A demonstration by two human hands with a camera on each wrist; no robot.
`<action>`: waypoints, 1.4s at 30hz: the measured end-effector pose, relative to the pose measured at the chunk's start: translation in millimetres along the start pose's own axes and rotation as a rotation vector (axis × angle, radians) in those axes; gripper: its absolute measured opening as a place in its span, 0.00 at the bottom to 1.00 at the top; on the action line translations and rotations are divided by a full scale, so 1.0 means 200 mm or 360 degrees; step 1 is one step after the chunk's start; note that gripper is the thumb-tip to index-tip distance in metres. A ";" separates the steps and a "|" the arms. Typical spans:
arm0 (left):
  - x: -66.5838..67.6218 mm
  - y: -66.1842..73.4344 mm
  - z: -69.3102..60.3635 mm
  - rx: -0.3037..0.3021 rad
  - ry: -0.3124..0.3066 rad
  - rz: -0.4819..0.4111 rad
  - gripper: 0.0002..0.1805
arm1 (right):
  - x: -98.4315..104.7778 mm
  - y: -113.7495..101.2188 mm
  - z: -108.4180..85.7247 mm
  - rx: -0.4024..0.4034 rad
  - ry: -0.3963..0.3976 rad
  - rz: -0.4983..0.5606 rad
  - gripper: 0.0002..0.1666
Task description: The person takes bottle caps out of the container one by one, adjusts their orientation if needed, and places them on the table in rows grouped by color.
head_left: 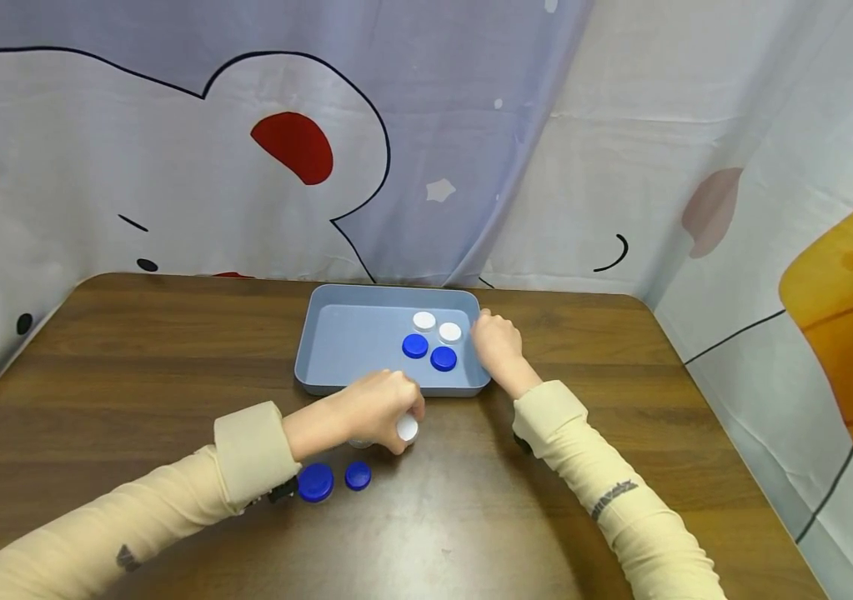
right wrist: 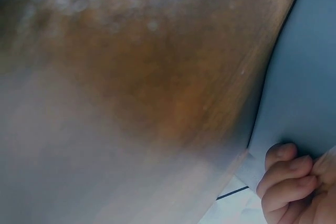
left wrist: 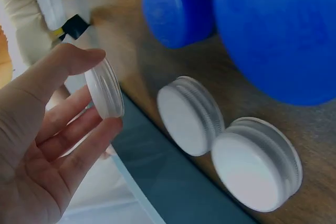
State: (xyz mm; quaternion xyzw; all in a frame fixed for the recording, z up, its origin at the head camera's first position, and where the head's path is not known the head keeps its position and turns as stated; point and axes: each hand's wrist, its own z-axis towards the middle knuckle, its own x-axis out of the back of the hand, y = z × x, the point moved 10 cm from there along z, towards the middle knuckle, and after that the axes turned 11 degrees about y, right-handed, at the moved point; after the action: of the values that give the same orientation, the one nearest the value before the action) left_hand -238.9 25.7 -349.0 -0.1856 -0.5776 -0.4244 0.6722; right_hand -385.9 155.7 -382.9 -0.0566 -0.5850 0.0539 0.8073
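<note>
My left hand (head_left: 381, 408) pinches a white bottle cap (left wrist: 105, 88) between thumb and fingertips, in front of the tray. Just beside it on the table stand two more white caps (left wrist: 184, 114), mostly hidden by the hand in the head view. Nearer me lie a larger blue cap (head_left: 315, 482) and a smaller blue cap (head_left: 358, 476). Curled fingers of my right hand (head_left: 499, 343) hold the right rim of the blue-grey tray (head_left: 351, 350); the thumb's grip is hidden. Inside the tray's right half sit two white caps (head_left: 423, 321) and two blue caps (head_left: 444, 359).
The wooden table (head_left: 171, 350) runs back to a printed curtain (head_left: 441, 100) behind the tray. Another stretch of curtain hangs along the table's right side.
</note>
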 end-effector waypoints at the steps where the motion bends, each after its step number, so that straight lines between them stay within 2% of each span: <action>1: -0.01 0.00 0.00 -0.0003 -0.0008 0.0011 0.14 | 0.00 0.00 0.00 0.0001 0.0001 0.0000 0.16; 5: -0.03 0.00 -0.02 -0.0006 -0.0019 0.0059 0.14 | 0.00 0.00 0.00 -0.0003 -0.0004 0.0000 0.16; 17: -0.10 0.00 -0.04 -0.0063 -0.0003 0.0073 0.12 | 0.00 0.00 0.00 -0.0003 -0.0008 0.0006 0.17; 26: -0.11 -0.01 -0.05 -0.0075 0.0017 0.0108 0.12 | 0.00 0.00 0.00 0.0002 0.0012 0.0011 0.16; 35: -0.12 -0.03 -0.06 -0.0026 -0.0016 0.0072 0.11 | -0.01 0.00 0.00 0.0001 0.0005 0.0013 0.17; 42: -0.11 -0.03 -0.06 -0.0034 -0.0004 0.0065 0.10 | 0.00 0.01 0.00 -0.0012 -0.0013 0.0019 0.17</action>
State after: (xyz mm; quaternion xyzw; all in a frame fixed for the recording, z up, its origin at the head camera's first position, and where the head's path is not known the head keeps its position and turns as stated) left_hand -236.3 21.2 -375.2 -0.2050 -0.5700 -0.4164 0.6780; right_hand -385.5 157.1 -383.6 -0.0629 -0.5882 0.0568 0.8042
